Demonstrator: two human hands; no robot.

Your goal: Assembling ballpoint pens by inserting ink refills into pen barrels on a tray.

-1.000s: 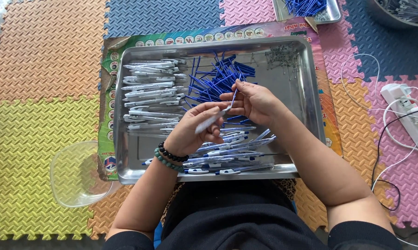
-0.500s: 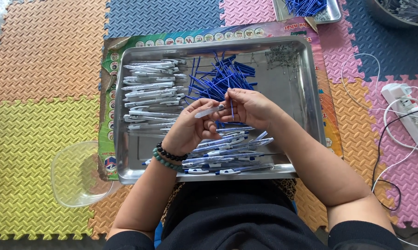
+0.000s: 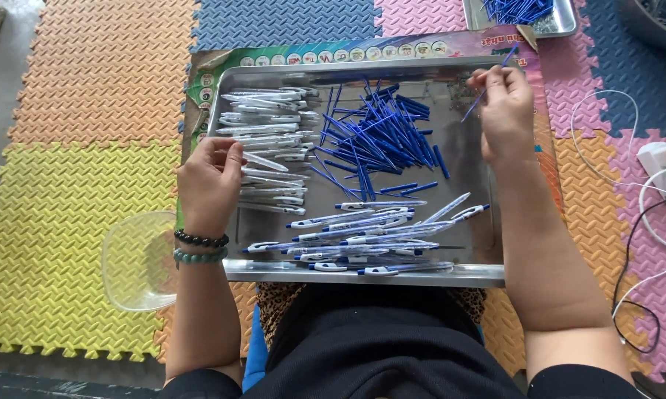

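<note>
A steel tray (image 3: 348,277) lies in front of me on foam mats. It holds a heap of clear pen barrels (image 3: 266,118) on the left, loose blue refills (image 3: 377,137) in the middle and assembled pens (image 3: 362,236) along the near edge. My left hand (image 3: 207,181), with two bead bracelets on the wrist, rests at the barrel heap, fingers closed on one clear barrel (image 3: 268,162). My right hand (image 3: 506,111) hovers over the tray's far right corner and pinches a single blue refill (image 3: 489,87) that points up and to the right.
A clear plastic bowl (image 3: 137,258) sits left of the tray. A second tray with blue refills (image 3: 521,15) lies at the top right. A white power strip (image 3: 665,159) and cables (image 3: 636,244) lie on the right. Coloured foam mats cover the floor.
Both hands were together over the tray's middle, working a pen and refill. They have moved apart: the left to the barrel heap, the right to the far right corner with a refill.
</note>
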